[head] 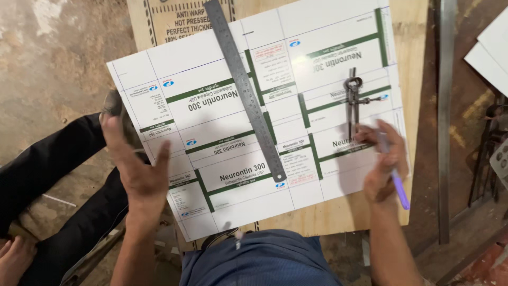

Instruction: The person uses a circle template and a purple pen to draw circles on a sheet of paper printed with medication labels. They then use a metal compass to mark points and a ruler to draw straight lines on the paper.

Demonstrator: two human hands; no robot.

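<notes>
A large white sheet printed with green-banded box layouts lies on a plywood board. A steel ruler rests diagonally across the sheet. A metal divider lies on the sheet's right part. My right hand holds a purple pen and its fingertips touch the divider's lower end. My left hand hovers open at the sheet's left edge, fingers apart, holding nothing.
A long metal bar lies right of the board. White sheets sit at the far right, with metal tools below them. Another person's black-trousered legs and a bare foot are at the left on the concrete floor.
</notes>
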